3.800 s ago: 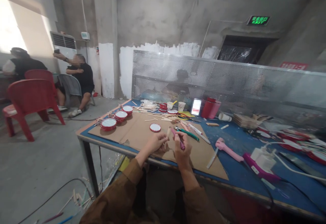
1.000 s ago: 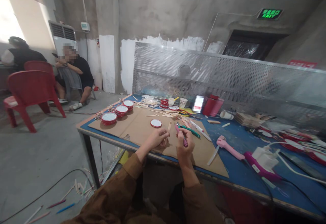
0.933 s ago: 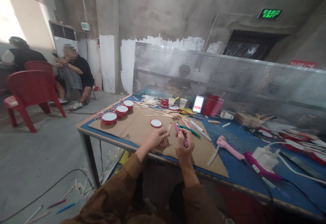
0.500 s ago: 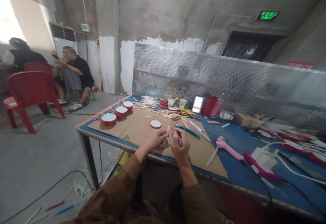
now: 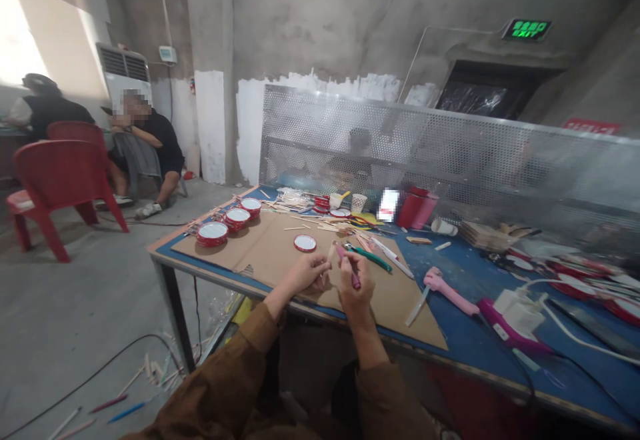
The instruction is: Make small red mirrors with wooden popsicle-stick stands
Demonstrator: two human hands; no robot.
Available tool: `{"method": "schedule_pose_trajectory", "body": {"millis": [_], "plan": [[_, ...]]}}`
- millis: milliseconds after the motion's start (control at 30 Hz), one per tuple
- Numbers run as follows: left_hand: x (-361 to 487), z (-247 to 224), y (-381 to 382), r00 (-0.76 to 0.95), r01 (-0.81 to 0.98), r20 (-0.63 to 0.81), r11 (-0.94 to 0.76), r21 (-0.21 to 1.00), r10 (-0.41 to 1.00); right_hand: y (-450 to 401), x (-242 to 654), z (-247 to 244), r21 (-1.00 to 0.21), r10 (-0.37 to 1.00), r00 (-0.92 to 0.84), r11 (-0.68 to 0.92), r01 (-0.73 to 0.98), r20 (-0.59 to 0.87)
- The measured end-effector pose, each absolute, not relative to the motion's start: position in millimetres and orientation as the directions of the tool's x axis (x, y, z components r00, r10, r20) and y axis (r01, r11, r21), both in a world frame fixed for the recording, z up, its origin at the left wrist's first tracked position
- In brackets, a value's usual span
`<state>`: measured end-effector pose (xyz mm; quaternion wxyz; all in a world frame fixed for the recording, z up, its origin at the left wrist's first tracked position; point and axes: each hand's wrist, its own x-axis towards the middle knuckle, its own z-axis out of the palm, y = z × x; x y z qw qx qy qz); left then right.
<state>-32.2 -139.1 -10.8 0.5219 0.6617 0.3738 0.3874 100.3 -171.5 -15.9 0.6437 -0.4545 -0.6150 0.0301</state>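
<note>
- Your left hand (image 5: 306, 273) pinches a wooden stick (image 5: 332, 251)!
- Your right hand (image 5: 359, 288) grips a purple pen (image 5: 341, 252) at the stick's three o'clock.
- Stick-tip work looks underway; next calls for steadiness.

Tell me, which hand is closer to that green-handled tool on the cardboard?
Right. The right hand is just on the near side of the green-handled tool; the left hand is farther off, to the tool's left.

Workshop, bare concrete wall (image 5: 320, 20), cluttered blue worktable (image 5: 473, 260), pink glue gun (image 5: 451, 293), green-handled pliers (image 5: 373, 259), exit sign (image 5: 527, 29)
</note>
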Motion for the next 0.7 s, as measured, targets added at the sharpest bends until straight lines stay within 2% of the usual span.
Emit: {"method": "schedule_pose_trajectory", "body": {"millis": [100, 200, 367, 500, 633, 700], "plan": [[-31.9, -10.9, -138.8, 0.415, 0.098, 0.122, -0.178, 0.979, 0.901, -171.9, 99.7, -14.9, -0.608, 0.585, 0.250, 0.561, 0.562, 0.771], [-31.5, -12.2, -137.5, 0.415, 0.100, 0.128, -0.185, 0.978, 0.901, -171.9, 99.9, -14.6, -0.636, 0.568, 0.310, 0.568, 0.522, 0.762], [-32.0, -13.5, -136.9, 0.429, 0.091, 0.140, -0.196, 0.976, 0.893, -170.8, 100.4, -14.9, -0.590, 0.587, 0.216, 0.578, 0.564, 0.781], [-32.4, -12.4, -137.9, 0.436, 0.102, 0.123, -0.184, 0.978, 0.892, -171.5, 100.7, -13.1, -0.634, 0.557, 0.326, 0.551, 0.542, 0.764], [-32.1, -12.6, -137.9, 0.430, 0.085, 0.130, -0.183, 0.979, 0.893, -172.7, 100.1, -12.1, -0.593, 0.582, 0.227, 0.578, 0.560, 0.781], [-32.1, -12.0, -138.2, 0.435, 0.089, 0.124, -0.180, 0.980, 0.892, -172.5, 100.3, -12.1, -0.587, 0.571, 0.243, 0.557, 0.587, 0.784]]}}
